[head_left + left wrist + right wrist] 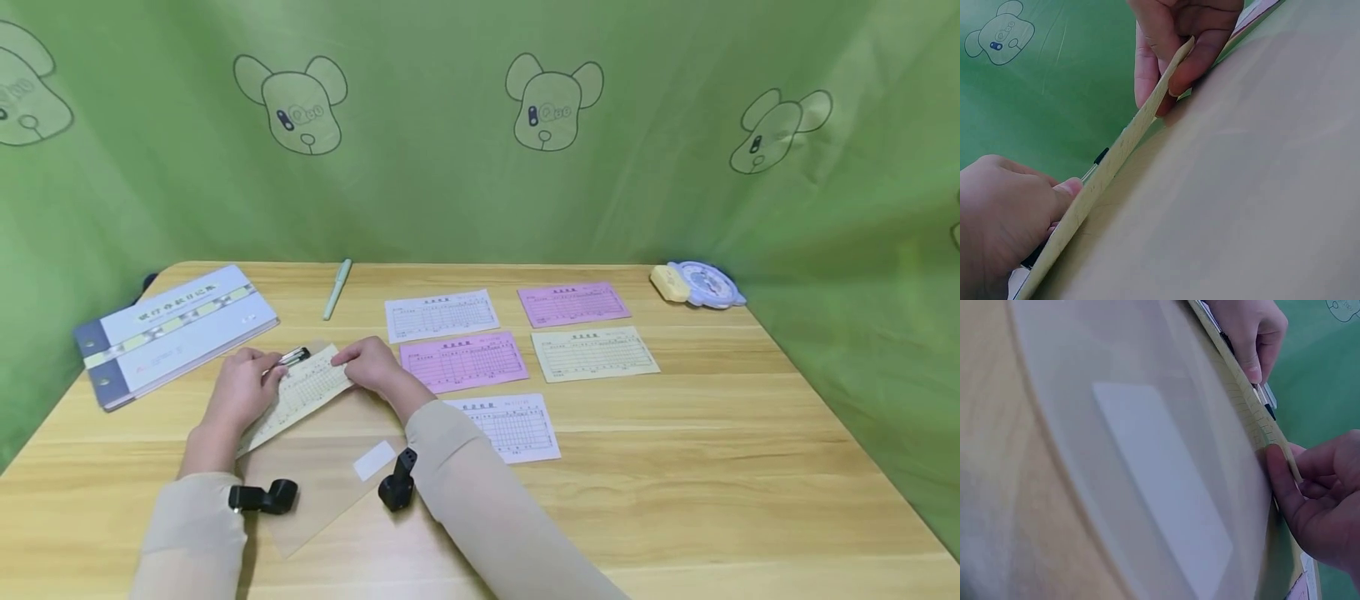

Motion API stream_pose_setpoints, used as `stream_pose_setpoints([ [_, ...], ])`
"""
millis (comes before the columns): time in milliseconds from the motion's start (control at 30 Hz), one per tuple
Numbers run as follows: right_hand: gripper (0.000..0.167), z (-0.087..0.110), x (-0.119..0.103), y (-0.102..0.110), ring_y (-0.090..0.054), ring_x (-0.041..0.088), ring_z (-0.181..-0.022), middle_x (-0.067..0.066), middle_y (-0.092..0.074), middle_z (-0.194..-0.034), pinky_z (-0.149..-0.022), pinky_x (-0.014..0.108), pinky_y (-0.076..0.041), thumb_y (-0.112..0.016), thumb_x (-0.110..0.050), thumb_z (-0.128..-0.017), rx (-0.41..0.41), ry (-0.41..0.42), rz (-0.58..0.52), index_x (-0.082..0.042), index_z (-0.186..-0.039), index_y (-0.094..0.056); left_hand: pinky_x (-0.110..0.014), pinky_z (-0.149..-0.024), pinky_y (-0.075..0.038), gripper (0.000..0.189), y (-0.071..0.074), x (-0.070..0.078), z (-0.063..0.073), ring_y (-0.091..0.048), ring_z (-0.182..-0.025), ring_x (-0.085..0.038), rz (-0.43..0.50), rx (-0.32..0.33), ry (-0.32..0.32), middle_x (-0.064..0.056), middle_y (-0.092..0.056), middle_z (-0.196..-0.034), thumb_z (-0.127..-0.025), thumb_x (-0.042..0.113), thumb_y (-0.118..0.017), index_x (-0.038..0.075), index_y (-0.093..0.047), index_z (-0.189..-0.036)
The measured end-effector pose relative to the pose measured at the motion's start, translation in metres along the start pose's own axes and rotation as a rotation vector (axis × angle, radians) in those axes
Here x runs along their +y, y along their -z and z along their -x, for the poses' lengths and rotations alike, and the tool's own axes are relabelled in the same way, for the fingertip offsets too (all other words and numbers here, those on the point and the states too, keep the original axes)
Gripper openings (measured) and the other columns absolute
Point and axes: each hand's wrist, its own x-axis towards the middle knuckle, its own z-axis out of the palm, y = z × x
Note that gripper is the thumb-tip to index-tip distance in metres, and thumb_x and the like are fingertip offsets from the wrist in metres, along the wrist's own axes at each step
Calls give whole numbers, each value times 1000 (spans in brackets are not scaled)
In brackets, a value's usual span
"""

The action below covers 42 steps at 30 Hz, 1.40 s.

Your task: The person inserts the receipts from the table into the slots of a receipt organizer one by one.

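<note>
"Hands, and what they hold?"
"Left hand (242,392), fingers bent, thumb and finger pinching a small silver-and-black clip (296,357); right hand (372,367), thumb closed against fingers, pinching the upper right corner of one pale-yellow rectangular printed paper slip (306,388); slip raised and slightly bowed between both hands, beside the clip."
"Nearer the wrists?"
"One translucent plastic sheet (315,508), below the slip, with a white rectangular label (374,461); all upon a light wood-grain worktop (712,483)."
"Remainder?"
"Left of the left hand, one pale-blue rectangular ledger (168,346); beyond both hands, one slim mint-green pen (337,289); right of the right hand, two pink printed slips (465,362), two white printed slips (442,316), one second pale-yellow slip (595,353); nearest white one partly hidden by the right sleeve (461,454)."
</note>
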Motion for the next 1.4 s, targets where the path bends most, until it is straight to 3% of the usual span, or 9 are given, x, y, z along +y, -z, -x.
stream_pose_setpoints([
  [233, 37, -4, 2, 0, -48, 11, -84, 2, -59, -99, -59, 17, -40, -45, 14, -69, 5, 58, 45, -9, -87, -68, -51, -77, -34, 29, -1, 2, -2, -43, -88, -43, 3, -11, 2, -29, -48, -93, -84, 7, -52, -13, -54, -105],
  [700, 37, -11, -2, -2, -48, 11, -88, 0, -59, -99, -68, 18, -38, -47, 12, -69, 46, 105, 137, -12, -87, -69, -50, -80, -33, 31, -1, 5, -6, -42, -89, -41, -11, -42, 16, -28, -46, -94, -83, 8, -54, -12, -52, -107],
  [967, 36, -9, 4, -2, -48, 10, -91, 2, -57, -102, -72, 16, -39, -48, 14, -70, -2, 116, -23, -7, -92, -66, -50, -79, -33, 33, -1, 3, -5, -42, -90, -41, 61, -43, 63, -27, -47, -94, -81, 9, -55, -12, -54, -107],
  [1233, 30, 3, 6, 10, -53, 15, -66, 8, -56, -84, -57, 23, -49, -51, 11, -76, -73, 54, -195, 1, -103, -59, -51, -80, -33, 34, -2, -1, -3, -42, -91, -42, 108, -32, 86, -27, -47, -97, -81, 11, -55, -12, -54, -107],
  [1400, 29, 12, 6, 23, -58, 19, -70, 13, -59, -89, -62, 25, -49, -54, 5, -79, -90, 68, -222, 3, -108, -56, -51, -82, -31, 35, 2, -3, -2, -41, -95, -42, 122, -47, 123, -27, -46, -100, -82, 12, -54, -11, -53, -108],
])
